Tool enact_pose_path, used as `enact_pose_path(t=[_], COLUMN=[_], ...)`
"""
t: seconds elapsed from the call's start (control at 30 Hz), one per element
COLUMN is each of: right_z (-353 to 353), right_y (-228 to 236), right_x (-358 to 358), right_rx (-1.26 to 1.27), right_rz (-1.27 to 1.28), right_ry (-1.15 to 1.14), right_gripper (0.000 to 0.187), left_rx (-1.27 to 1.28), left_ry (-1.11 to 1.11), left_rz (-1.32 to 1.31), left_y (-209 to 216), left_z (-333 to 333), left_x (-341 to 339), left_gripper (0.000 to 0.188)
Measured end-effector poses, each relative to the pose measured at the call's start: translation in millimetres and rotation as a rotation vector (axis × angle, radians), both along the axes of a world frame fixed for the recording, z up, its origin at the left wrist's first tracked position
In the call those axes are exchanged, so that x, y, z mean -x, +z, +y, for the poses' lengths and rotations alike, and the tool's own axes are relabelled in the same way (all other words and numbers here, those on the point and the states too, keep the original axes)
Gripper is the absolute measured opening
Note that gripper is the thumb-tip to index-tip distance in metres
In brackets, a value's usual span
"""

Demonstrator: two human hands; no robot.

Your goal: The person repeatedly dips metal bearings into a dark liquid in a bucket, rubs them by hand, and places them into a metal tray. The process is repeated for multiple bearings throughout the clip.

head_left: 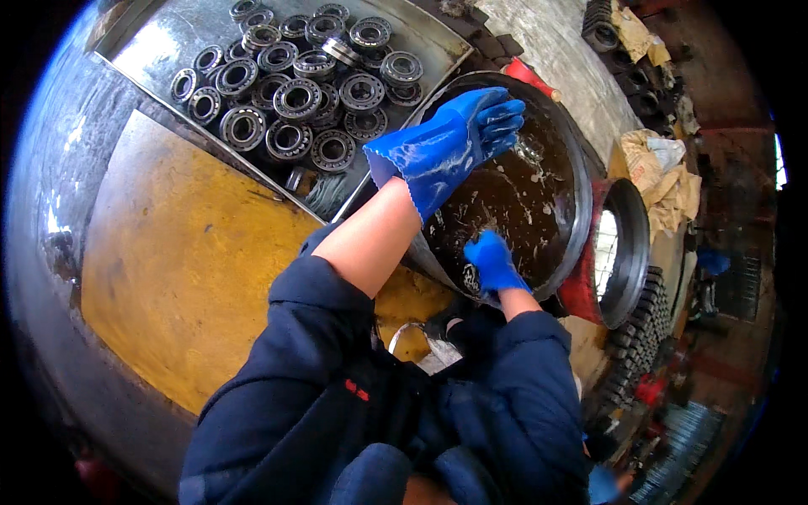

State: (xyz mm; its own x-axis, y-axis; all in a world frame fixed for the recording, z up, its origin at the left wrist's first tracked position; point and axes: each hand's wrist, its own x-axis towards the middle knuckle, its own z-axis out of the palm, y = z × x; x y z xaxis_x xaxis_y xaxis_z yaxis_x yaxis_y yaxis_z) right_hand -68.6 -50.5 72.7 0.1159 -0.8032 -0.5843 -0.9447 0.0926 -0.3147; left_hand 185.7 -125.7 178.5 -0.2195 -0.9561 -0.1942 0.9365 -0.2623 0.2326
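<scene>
Blue rubber gloves cover both my hands. My left hand (471,139) is raised above the far side of a round drum (582,189) of dark brown liquid (513,198). Its fingers are stretched out side by side, and I see nothing held in them. Lower down, at the drum's near side, my right hand (495,263) is closed on a roller bearing (472,278), which shows partly beside the glove. The liquid's surface carries light streaks and specks of foam.
Many steel bearings (296,99) lie heaped in a metal tray (151,42) at the upper left. Below it is a yellow-brown surface (185,252). Right of the drum stands a red cylinder (589,269) with a dark rim. Crumpled brown paper (661,181) and rows of dark parts (640,337) lie farther right.
</scene>
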Motion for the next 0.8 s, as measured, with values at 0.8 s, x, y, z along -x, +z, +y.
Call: enact_pose_path(t=[0.8], right_z=[-13.5], right_y=[-22.7], right_x=[-7.6], right_rx=[0.205], right_rz=[0.468], right_ry=[0.491], right_gripper=[0.038], left_rx=[0.001], left_ry=[-0.008], left_rz=[0.004], left_y=[5.3], left_z=[-0.1], left_x=[-4.8], left_gripper=[0.029])
